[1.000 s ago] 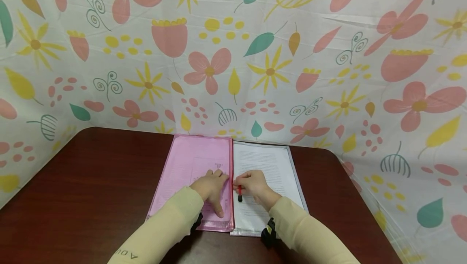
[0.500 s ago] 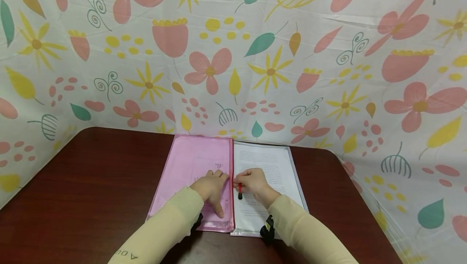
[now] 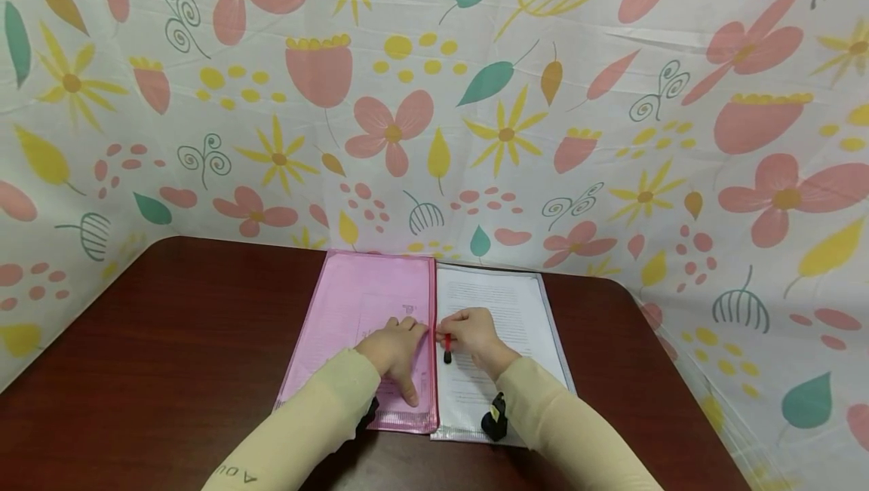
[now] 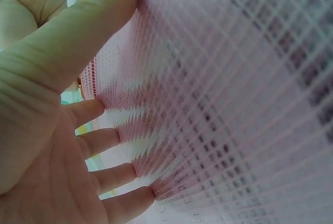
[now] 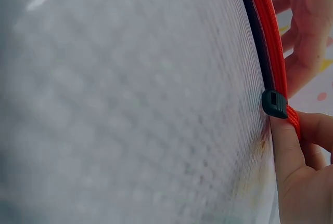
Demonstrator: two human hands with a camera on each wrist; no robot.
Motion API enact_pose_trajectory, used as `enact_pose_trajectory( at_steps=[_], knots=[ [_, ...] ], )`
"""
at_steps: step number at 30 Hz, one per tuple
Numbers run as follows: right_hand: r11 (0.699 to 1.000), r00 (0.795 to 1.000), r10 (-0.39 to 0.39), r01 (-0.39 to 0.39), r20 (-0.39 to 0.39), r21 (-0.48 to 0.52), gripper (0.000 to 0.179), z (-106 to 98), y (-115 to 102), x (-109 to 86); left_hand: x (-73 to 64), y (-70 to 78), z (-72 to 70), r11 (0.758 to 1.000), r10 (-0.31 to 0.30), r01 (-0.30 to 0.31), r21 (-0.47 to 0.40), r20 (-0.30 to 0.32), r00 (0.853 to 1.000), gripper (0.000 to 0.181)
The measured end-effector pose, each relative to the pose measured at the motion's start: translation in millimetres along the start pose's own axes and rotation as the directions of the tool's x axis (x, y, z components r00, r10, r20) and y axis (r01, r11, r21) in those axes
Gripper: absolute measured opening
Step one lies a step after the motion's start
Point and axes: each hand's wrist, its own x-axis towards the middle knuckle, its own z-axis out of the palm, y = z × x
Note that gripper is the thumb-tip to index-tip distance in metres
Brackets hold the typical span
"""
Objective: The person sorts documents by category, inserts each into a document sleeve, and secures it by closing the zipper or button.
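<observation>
A pink mesh zipper pouch (image 3: 366,280) with printed paper inside lies on the table, a red zipper (image 5: 270,37) along its right edge. My left hand (image 3: 395,351) rests on the pouch near that edge, fingers spread. Its fingertips (image 4: 112,136) touch the mesh in the left wrist view. My right hand (image 3: 473,336) pinches the red cord pull (image 5: 294,121) of the zipper, and the pull's black end (image 3: 447,357) hangs below the fingers. The dark zipper slider (image 5: 274,103) sits on the zipper just beside the right fingers.
A clear-white pouch (image 3: 505,295) with printed pages lies to the right of the pink one, partly under my right hand. Both lie on a dark brown table (image 3: 190,340). A flower-patterned cloth (image 3: 475,99) hangs behind the table.
My right hand has slid slightly away from me along the zipper with the pull. The left hand and both pouches stay in place.
</observation>
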Motion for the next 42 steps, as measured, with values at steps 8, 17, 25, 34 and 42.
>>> enact_pose_trajectory(
  at_steps=[8,17,25,34,42],
  knots=[
    [1.0,1.0,0.004,-0.004,-0.022,0.02,0.014,2.3,-1.8,7.2,-0.8,-0.2,-1.0,1.0,-0.003,0.003,0.0,0.014,1.0,0.124],
    [1.0,0.999,0.005,-0.004,-0.036,0.013,0.015,4.2,-2.8,12.6,-3.5,-0.6,1.3,1.0,-0.003,0.003,-0.017,0.025,1.0,0.127],
    [1.0,0.999,-0.01,0.011,-0.049,0.01,0.016,6.4,-6.6,16.4,-3.2,-1.5,4.1,1.0,-0.004,0.003,0.015,0.022,1.0,0.127],
    [0.999,0.996,-0.034,0.037,-0.08,0.033,0.015,7.9,-8.2,24.8,-4.4,-1.3,4.5,0.999,0.008,-0.009,0.04,0.017,1.0,0.129],
    [0.999,0.994,-0.036,0.039,-0.098,0.029,0.013,8.0,-12.2,32.6,-7.0,-0.4,2.9,0.998,0.014,-0.014,0.057,0.004,1.0,0.125]
  ],
)
